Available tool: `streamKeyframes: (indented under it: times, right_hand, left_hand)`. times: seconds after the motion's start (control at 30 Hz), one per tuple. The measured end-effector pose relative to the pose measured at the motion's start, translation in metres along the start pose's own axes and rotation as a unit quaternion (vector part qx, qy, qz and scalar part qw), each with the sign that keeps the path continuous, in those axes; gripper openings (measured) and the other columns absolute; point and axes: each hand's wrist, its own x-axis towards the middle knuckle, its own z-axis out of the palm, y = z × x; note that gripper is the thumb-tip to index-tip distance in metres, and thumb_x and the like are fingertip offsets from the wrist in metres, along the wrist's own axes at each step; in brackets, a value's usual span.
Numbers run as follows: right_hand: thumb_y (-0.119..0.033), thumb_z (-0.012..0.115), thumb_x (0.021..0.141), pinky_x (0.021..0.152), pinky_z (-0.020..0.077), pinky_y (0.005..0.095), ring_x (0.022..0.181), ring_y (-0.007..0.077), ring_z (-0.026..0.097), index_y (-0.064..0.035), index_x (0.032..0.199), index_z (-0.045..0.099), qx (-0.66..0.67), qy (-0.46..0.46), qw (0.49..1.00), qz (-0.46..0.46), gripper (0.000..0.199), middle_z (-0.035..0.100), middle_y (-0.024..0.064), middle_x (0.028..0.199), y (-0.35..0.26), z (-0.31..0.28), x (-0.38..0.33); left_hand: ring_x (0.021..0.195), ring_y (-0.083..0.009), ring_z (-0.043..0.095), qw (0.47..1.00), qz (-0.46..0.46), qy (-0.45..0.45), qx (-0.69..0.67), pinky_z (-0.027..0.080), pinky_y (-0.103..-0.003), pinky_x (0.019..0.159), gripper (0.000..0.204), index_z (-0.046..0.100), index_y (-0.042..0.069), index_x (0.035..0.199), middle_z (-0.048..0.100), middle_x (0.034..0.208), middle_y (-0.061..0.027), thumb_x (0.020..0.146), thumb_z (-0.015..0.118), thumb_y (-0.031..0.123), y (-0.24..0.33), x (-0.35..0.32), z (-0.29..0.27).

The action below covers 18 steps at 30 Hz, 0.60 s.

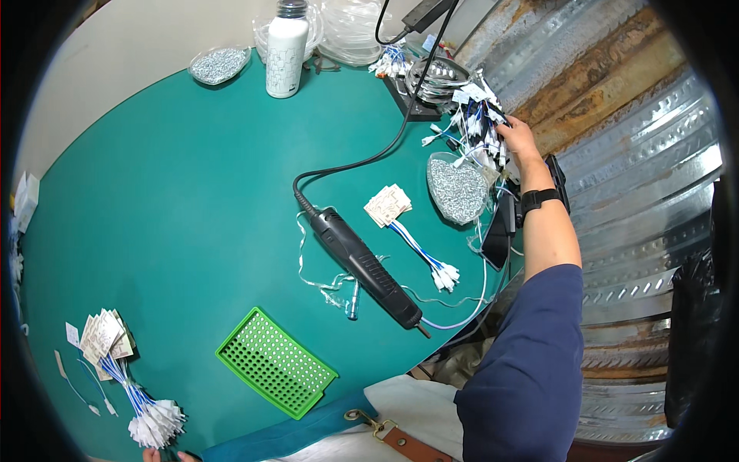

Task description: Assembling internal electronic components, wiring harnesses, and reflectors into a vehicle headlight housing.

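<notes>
Our right hand (517, 138) reaches into the pile of blue-and-white wire leads (479, 127) at the far edge of the green table (169, 200), its grip grasping some. Our left hand (165, 455) barely shows beside the tagged wire bundle (127, 369); we cannot tell its grip.

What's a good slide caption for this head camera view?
Right hand reaching into a wire harness pile beyond a black electric screwdriver on the green table.

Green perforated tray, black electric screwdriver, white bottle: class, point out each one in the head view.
green perforated tray (275, 362), head view, middle of its holed surface
black electric screwdriver (366, 266), head view, middle of its body
white bottle (285, 58), head view, middle of its side
</notes>
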Motion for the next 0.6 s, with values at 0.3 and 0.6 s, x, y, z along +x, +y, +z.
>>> streamKeyframes:
  times: [0.3,0.6]
  right_hand:
    - [-0.007,0.058,0.076,0.065,0.0451,0.0263,0.069,0.0137,0.057,0.0011,0.089,0.063,0.390,0.004,0.919,0.064,0.016,0.063,0.0045,0.080,0.011,-0.004,0.014]
    - [-0.009,0.058,0.076,0.064,0.0478,0.0298,0.069,0.0159,0.061,-0.0005,0.090,0.064,0.359,-0.056,0.927,0.092,0.018,0.064,0.0065,0.077,0.012,-0.025,0.011]
  left_hand:
    - [0.068,-0.0337,0.056,1.000,0.019,-0.016,0.007,0.052,-0.043,0.066,0.046,0.043,-0.012,0.106,0.053,0.085,-0.0183,0.084,0.058,0.025,-0.003,0.008,-0.007]
    - [0.068,-0.0338,0.057,0.999,0.026,-0.032,0.009,0.052,-0.043,0.066,0.047,0.042,-0.012,0.107,0.053,0.085,-0.0187,0.084,0.058,0.025,-0.002,0.011,-0.012]
